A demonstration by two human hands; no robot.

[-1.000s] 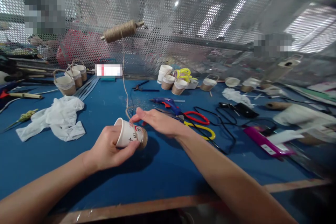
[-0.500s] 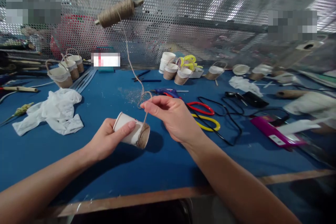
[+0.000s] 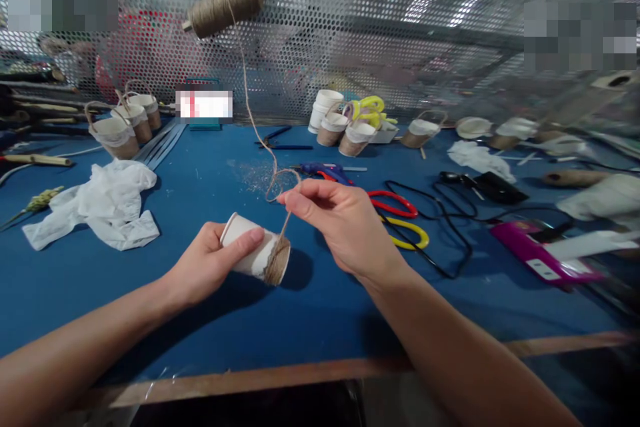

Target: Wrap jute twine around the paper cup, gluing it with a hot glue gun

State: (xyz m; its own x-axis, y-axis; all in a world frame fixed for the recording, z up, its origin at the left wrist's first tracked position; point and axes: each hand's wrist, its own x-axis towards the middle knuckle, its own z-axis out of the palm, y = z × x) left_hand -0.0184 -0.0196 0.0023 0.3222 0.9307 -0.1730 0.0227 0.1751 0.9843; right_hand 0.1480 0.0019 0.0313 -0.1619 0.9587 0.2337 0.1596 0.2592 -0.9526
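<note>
My left hand (image 3: 210, 257) is wrapped round a white paper cup (image 3: 255, 259), which lies tilted on its side above the table, its rim toward the left. Brown twine (image 3: 277, 265) is wound round the cup's base end. Between the thumb and fingertips of my right hand (image 3: 340, 220) is the free run of twine (image 3: 285, 225), drawn taut up from the cup. Past the fingers the twine makes a loose loop and climbs to a spool of twine (image 3: 227, 8) on a wooden rod at the mesh panel.
Behind my right hand lie a glue gun (image 3: 325, 171) and red- and yellow-handled scissors (image 3: 393, 203). White cloth (image 3: 100, 203) lies at left. Twine-wrapped cups with handles (image 3: 114, 138) stand along the back. A purple power strip (image 3: 537, 257) and black cables are at right.
The view has shifted slightly, so most things sit a little further right and higher. My grip on cup and twine is the same; the loop of twine looks slightly wider.
</note>
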